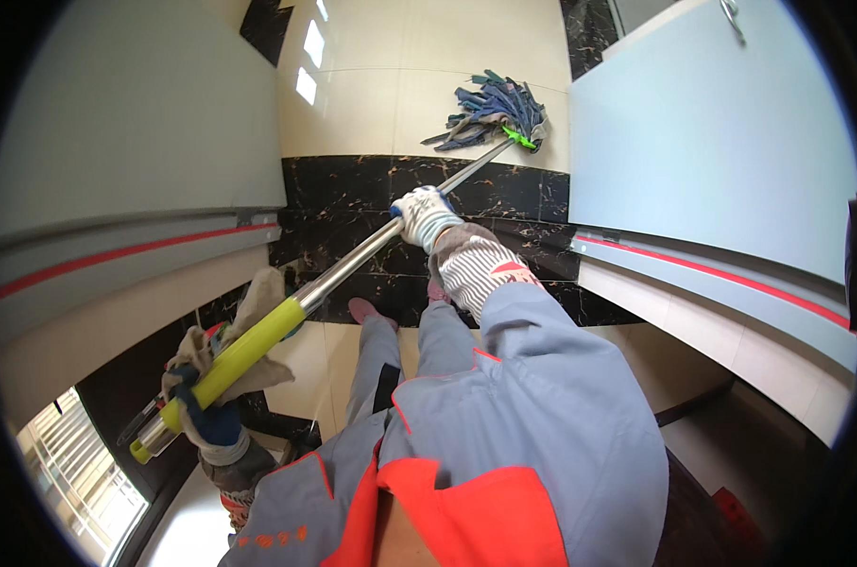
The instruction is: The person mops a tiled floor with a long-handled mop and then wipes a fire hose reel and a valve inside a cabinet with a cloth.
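Note:
A mop with a metal pole point(357, 256) slants from lower left to upper right across my view. My right hand point(424, 214), in a white and blue work glove, is closed around the middle of the pole. Near the pole's upper end, my gloved left hand point(212, 418) grips the yellow-green handle sleeve point(248, 349). Beige cloth point(260, 303) hangs about that hand, partly behind the sleeve; how it is held is hidden. Dark blue fabric strips of the mop head point(503, 110) lie spread on the cream floor tiles point(372, 106), joined to the pole by a bright green clamp point(519, 137).
A black marbled tile band point(343, 186) crosses the floor before my pink shoes point(372, 310). Pale panels, the left panel point(145, 120) and the right panel point(705, 135), flank the passage, each above a red-striped grey rail. A bright window point(78, 475) is at lower left.

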Motion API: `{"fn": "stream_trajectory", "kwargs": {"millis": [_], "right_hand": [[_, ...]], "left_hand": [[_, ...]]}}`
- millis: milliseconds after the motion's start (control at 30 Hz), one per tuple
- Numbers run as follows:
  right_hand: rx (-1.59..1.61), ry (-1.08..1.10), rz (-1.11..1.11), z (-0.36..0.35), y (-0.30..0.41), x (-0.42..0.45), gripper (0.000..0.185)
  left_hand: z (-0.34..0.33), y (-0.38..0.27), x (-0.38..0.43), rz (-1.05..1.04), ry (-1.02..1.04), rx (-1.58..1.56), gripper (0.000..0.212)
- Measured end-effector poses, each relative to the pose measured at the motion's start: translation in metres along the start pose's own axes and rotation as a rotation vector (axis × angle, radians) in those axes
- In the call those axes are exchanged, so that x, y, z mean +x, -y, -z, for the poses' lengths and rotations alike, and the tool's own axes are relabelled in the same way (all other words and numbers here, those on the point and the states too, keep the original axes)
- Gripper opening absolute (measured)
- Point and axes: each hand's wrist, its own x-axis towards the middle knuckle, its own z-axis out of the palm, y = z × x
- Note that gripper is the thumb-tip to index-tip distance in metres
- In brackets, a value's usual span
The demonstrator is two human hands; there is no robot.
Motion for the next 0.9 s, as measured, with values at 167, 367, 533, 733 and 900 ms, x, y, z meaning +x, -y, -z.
{"fn": "stream_trajectory", "kwargs": {"millis": [167, 367, 533, 733, 900], "right_hand": [[0.143, -0.139, -0.220, -0.002, -0.086, -0.036, 0.013], [0.288, -0.413, -0.317, -0.045, -0.060, -0.102, 0.014], [0.396, -0.518, -0.327, -0.066, 0.018, -0.127, 0.015], [0.357, -0.397, -0.119, -0.082, 0.170, -0.089, 0.016], [0.194, 0.042, 0.172, -0.084, 0.328, -0.052, 0.030]], "left_hand": [[-0.090, 0.020, 0.021, 0.073, 0.223, 0.040, 0.018], [-0.071, -0.015, 0.025, 0.090, 0.269, 0.218, 0.047], [-0.038, -0.062, 0.018, -0.073, 0.463, 0.236, 0.039], [0.136, -0.143, -0.062, -0.132, 0.157, 0.477, 0.048], [0.240, -0.222, -0.147, -0.158, -0.186, 0.439, 0.043]]}}
